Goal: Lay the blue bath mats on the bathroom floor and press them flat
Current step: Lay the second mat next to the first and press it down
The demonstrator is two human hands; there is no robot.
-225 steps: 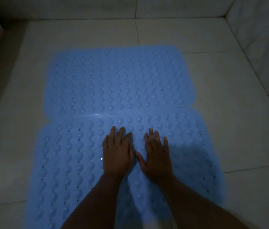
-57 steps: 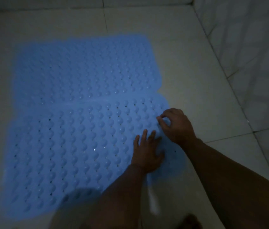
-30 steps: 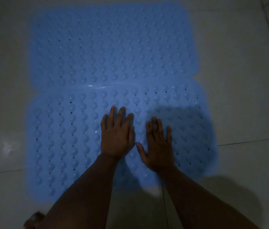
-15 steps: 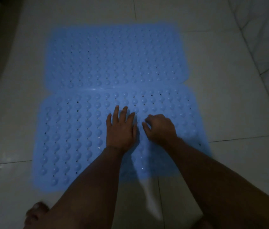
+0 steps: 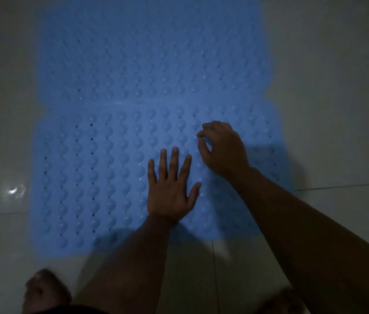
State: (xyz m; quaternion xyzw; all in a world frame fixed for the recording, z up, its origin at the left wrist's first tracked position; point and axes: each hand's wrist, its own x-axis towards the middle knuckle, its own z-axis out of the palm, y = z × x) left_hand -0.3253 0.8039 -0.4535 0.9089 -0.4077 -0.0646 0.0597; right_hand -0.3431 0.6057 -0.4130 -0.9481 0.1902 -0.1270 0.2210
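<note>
Two blue bath mats with rows of bumps and small holes lie side by side on the pale tiled floor. The far mat (image 5: 151, 53) meets the near mat (image 5: 93, 177) along a seam. My left hand (image 5: 170, 189) presses flat on the near mat, with its fingers straight and spread. My right hand (image 5: 222, 148) is just beyond it to the right, also over the near mat. Its fingers are curled and the fingertips and thumb touch the bumps. I see nothing held in it.
Pale floor tiles (image 5: 337, 109) with dark grout lines surround the mats. A bright glare spot (image 5: 12, 191) lies on the floor to the left. My bare feet (image 5: 43, 291) show at the bottom edge, close to the near mat's front edge.
The view has shifted closer and forward. My right hand has moved up and to the right on the near mat, still curled. My left hand stays flat in the same place.
</note>
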